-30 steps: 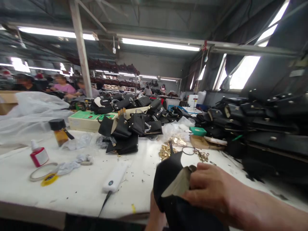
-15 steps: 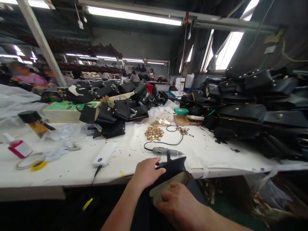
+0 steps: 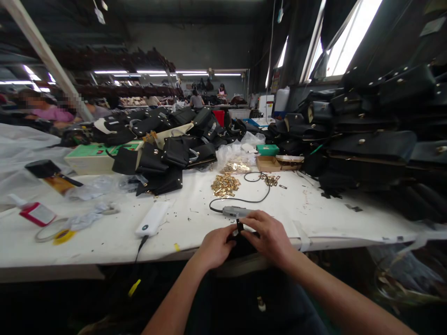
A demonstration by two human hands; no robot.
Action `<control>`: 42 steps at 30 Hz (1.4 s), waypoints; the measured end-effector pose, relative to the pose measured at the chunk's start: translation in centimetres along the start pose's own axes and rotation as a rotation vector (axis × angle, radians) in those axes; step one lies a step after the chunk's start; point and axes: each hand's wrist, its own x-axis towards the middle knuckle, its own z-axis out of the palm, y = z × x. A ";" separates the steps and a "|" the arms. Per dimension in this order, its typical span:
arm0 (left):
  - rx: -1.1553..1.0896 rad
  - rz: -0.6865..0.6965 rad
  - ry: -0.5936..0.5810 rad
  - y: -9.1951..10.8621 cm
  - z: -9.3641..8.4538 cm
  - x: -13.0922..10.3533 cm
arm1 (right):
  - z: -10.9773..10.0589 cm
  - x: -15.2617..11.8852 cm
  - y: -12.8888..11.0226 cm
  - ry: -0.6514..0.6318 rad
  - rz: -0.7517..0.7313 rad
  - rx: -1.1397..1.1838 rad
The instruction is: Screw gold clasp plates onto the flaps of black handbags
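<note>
- Pinching a small black strap (image 3: 240,226) between thumb and fingers, my right hand (image 3: 268,235) worked opposite my left hand (image 3: 217,247), whose fingertips were drawn together on the strap's other side.
- The black bag (image 3: 240,291) hung in front of me below the table's front edge, its strap end level with that edge.
- One metal fitting (image 3: 261,304) already sat on the bag; I judged the strap unfinished, though my fingers hid whether anything was fastened there.
- The grey tool (image 3: 233,211) lay on the table (image 3: 195,223) just beyond my hands, partly covered by the right one.
- Loose gold-coloured pieces (image 3: 225,185) remained heaped farther back, near the tool's cord (image 3: 267,188).
- More black bags (image 3: 370,149) were stacked along the table's right side; I couldn't tell which were complete.
- Bare surface ran from the white device (image 3: 152,219) to the tool, and more opened toward the front right corner.
- The front edge lay close under my wrists, leaving the bag little forward room.
</note>
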 end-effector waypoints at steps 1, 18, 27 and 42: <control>0.009 0.002 -0.006 -0.1 0.1 0.1 | 0.5 0.4 0.8 -0.030 0.009 -0.017; 0.414 -0.051 -0.013 2.1 1.2 -0.8 | -4.5 -2.5 3.8 -0.132 0.447 0.385; 0.215 0.038 0.018 1.5 0.0 -1.7 | -9.7 -8.0 10.3 -0.474 0.568 0.073; 0.409 0.042 -0.022 -0.4 0.5 0.8 | 10.6 16.3 11.5 -0.352 0.436 -0.111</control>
